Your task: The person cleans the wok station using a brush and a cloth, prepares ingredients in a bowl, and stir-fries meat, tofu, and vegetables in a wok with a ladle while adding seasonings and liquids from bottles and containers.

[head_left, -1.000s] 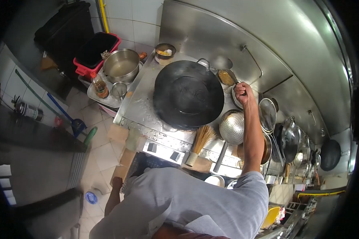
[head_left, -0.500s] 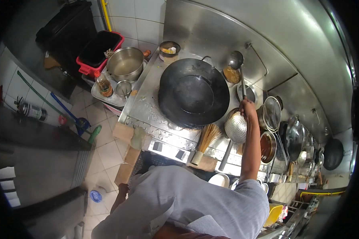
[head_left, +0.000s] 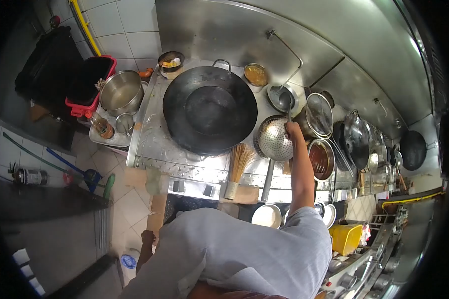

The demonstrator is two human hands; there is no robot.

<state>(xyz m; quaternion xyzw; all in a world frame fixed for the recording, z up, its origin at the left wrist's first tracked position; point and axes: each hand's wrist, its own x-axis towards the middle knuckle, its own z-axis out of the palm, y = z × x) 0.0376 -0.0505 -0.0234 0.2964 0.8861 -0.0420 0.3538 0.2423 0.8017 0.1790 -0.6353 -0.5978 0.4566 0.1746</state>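
Observation:
My right hand is closed around the handle of a ladle. The ladle's bowl rests down in a metal bowl at the back of the stove counter. Just below and left of that hand lies a perforated strainer with a dark handle. A large black wok sits on the burner to the left, with no food visible in it. My left hand hangs low beside my body, away from the counter; its fingers are too small and dark to make out.
A bamboo brush lies at the counter's front. Near the wall stand a bowl of brown sauce and a small dark bowl. A wire skimmer and a red-brown pot are rightward. A steel pot and bottle are left.
The ladle, held up near the back wall before, has come down into the metal bowl as my right hand lowered. My view has swung to the right.

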